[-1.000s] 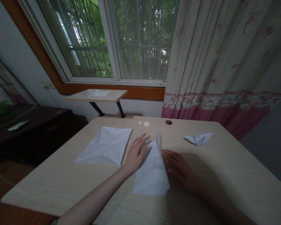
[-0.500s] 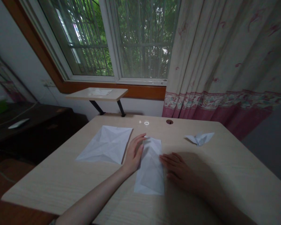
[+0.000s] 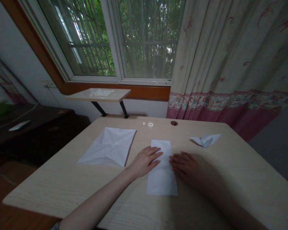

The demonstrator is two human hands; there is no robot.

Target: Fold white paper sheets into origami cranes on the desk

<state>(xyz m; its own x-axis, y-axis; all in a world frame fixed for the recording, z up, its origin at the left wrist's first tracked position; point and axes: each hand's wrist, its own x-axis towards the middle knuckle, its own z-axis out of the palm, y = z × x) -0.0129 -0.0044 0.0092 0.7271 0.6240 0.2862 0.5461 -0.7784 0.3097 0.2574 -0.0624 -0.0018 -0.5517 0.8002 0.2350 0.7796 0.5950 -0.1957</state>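
Note:
A white sheet of paper folded into a narrow rectangle [image 3: 162, 180] lies flat on the table [image 3: 105, 195], its long side running away from me. My left hand [image 3: 146, 161] rests on its left part with fingers stretched out flat over the paper. At the right edge my right hand [image 3: 184, 166] lies with fingers extended, the fingertips touching the paper's side. Neither hand grips anything. To the left is a larger creased square sheet of paper [image 3: 110, 147]. A folded paper bird [image 3: 205, 140] sits beyond my right hand.
A small raised shelf [image 3: 86, 95] on black legs, with crumpled white paper [image 3: 103, 92] on it, stands at the far left of the table. A round cable hole [image 3: 174, 123] is near the back edge. Behind are a window and a flowered curtain [image 3: 206, 64].
The folded paper has shifted right and now lies flatter. My left hand has moved from its left edge onto its surface, fingers flattened. My right hand has moved slightly right with the edge.

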